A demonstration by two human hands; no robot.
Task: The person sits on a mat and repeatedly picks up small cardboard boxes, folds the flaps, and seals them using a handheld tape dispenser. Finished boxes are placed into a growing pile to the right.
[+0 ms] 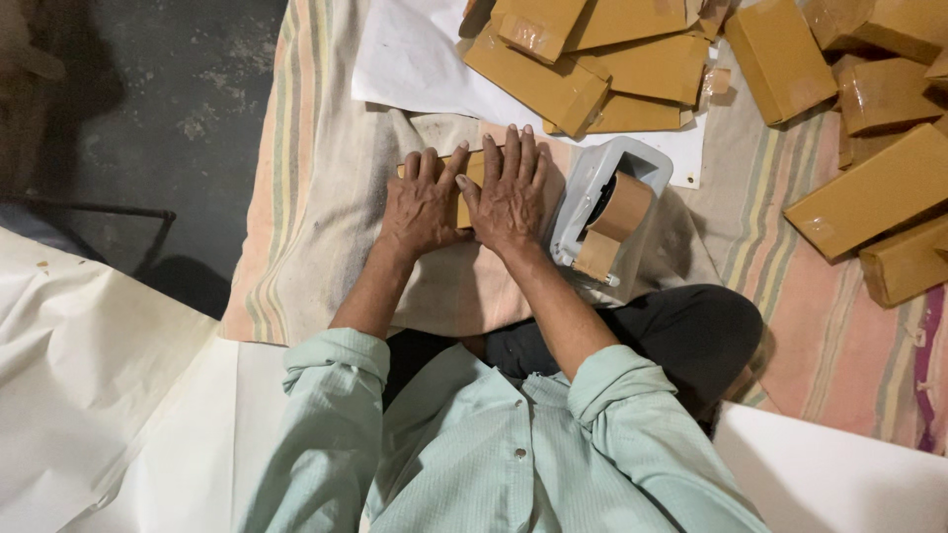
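Both my hands lie flat, side by side, on a small brown paper-wrapped package (464, 210) that rests on a striped cloth (296, 227). My left hand (423, 202) covers its left part, fingers spread and pointing away from me. My right hand (510, 192) presses on its right part. Most of the package is hidden under my palms. Just right of my right hand stands a white tape dispenser (604, 202) with a roll of brown tape.
A pile of brown wrapped packages (612, 59) lies at the top, with more packages (874, 192) at the right. A white paper sheet (415, 59) lies beyond my hands. Large white sheets (89, 395) lie at lower left, dark floor (148, 99) at upper left.
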